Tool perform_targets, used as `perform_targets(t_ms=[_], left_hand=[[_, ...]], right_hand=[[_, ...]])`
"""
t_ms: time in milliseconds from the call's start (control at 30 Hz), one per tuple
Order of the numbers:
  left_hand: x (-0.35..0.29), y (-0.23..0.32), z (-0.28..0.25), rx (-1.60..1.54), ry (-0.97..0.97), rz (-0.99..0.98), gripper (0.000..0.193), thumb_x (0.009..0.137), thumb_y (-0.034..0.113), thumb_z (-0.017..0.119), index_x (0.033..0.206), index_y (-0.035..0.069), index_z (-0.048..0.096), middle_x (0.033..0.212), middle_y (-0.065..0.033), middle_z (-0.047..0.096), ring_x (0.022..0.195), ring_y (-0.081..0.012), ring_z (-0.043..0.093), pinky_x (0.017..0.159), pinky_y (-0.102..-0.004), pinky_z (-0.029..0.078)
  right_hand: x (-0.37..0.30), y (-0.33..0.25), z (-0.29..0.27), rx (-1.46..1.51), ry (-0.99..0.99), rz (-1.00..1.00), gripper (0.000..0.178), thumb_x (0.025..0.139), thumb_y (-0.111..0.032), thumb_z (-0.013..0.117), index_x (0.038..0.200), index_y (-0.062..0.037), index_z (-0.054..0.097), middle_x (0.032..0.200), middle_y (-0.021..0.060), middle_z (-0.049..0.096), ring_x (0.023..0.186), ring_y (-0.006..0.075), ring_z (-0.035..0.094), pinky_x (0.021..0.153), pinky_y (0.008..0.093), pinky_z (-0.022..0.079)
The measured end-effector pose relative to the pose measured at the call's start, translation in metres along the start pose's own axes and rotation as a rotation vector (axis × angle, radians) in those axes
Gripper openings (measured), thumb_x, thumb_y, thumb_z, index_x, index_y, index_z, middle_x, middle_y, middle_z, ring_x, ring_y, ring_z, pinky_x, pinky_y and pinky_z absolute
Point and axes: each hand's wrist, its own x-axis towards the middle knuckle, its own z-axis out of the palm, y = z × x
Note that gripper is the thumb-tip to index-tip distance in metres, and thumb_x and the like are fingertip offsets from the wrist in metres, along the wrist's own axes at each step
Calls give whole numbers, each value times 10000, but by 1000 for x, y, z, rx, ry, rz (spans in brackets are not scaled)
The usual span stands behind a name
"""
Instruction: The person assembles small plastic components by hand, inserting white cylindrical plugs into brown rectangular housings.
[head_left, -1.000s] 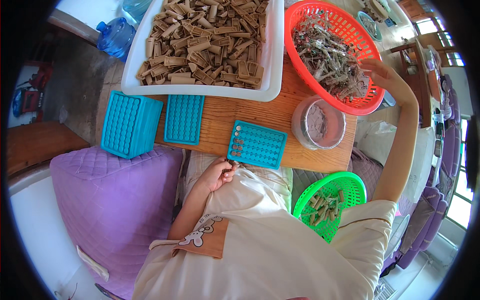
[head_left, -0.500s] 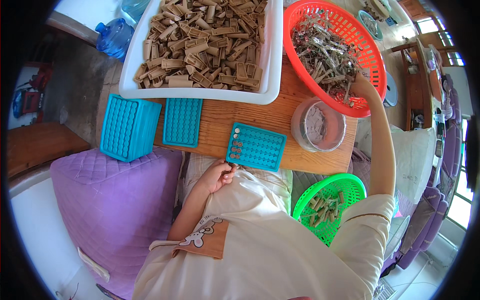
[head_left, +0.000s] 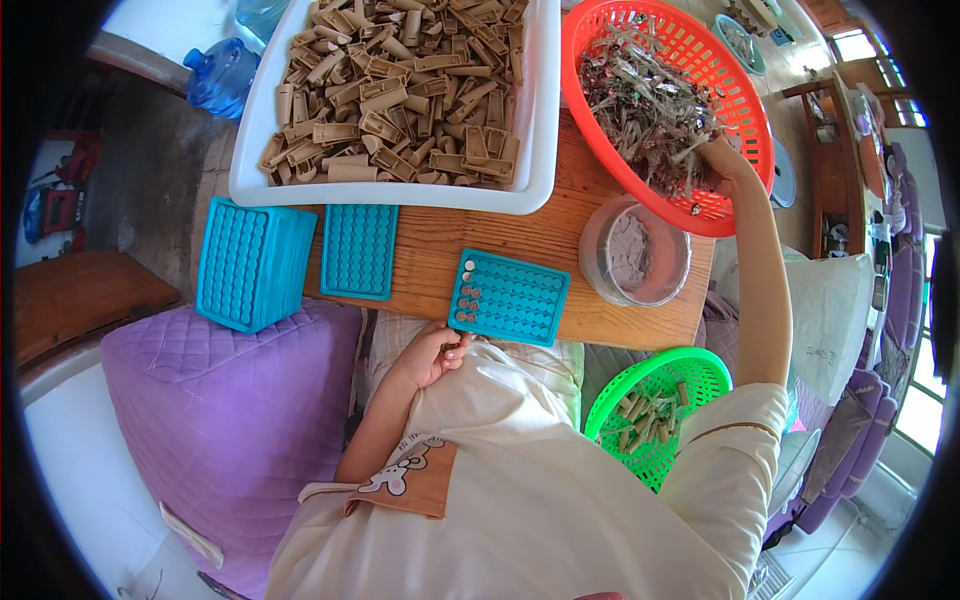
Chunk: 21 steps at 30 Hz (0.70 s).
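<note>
My left hand (head_left: 432, 356) is closed beside the near left corner of a teal dimpled tray (head_left: 520, 300). Its thumb and fingers are drawn together; whatever they pinch is too small to make out. Several small round pieces (head_left: 468, 291) fill cups along the tray's left side. On the right, my right hand (head_left: 722, 166) reaches into a tilted red basket (head_left: 745, 110), at the edge of a heap of thin, clear, glassy-looking strips (head_left: 645, 105). Its fingertips are hidden among them.
A white bin (head_left: 400, 197) full of brown half-tube pieces (head_left: 400, 90) stands at the back. Left are a second teal tray (head_left: 358, 250) and a teal stack (head_left: 250, 265). A clear tub (head_left: 635, 250) with pale powder-like stuff and a green basket (head_left: 655, 375) lie right.
The view has shifted slightly. My right hand has moved a little within the red basket, and the strips beside it have stirred. My left hand has stayed nearly still by the tray.
</note>
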Motion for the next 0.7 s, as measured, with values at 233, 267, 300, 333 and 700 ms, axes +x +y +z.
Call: perform_targets(t_ms=[233, 267, 300, 333, 700], left_hand=[[1, 0, -2, -11, 0, -4, 52, 708, 18, 407, 721, 5, 455, 642, -20, 430, 449, -47, 341, 386, -172, 263], [2, 0, -2, -12, 2, -9, 51, 709, 18, 407, 716, 5, 455, 638, -20, 428, 449, -47, 342, 386, -172, 263], [2, -1, -1, -13, 4, -13, 50, 709, 18, 406, 712, 5, 455, 633, -19, 425, 449, -47, 342, 385, -173, 262], [2, 0, -1, -13, 4, -12, 50, 709, 18, 406, 712, 5, 455, 633, -19, 425, 449, -47, 342, 385, -173, 262], [2, -1, -3, -21, -2, -12, 69, 710, 13, 395, 742, 8, 455, 655, -32, 440, 454, -55, 348, 391, -183, 271]], right_hand=[[-18, -12, 15, -138, -177, 32, 442, 741, -148, 570, 1116, -100, 341, 897, 98, 550, 655, 195, 579, 499, 354, 512], [-13, -8, 10, -138, -173, 32, 442, 741, -148, 570, 1116, -100, 341, 897, 98, 550, 655, 195, 579, 499, 354, 512], [-2, 0, 2, -75, -156, 73, 382, 747, -144, 559, 1082, -84, 386, 874, 94, 556, 645, 188, 577, 498, 346, 510], [-3, -2, 6, -13, -142, 113, 327, 753, -141, 547, 1049, -69, 431, 852, 90, 563, 636, 181, 576, 497, 339, 509], [-19, -55, -34, 347, 9, -278, 233, 766, -164, 515, 953, -26, 514, 826, 108, 575, 678, 177, 574, 535, 299, 494]])
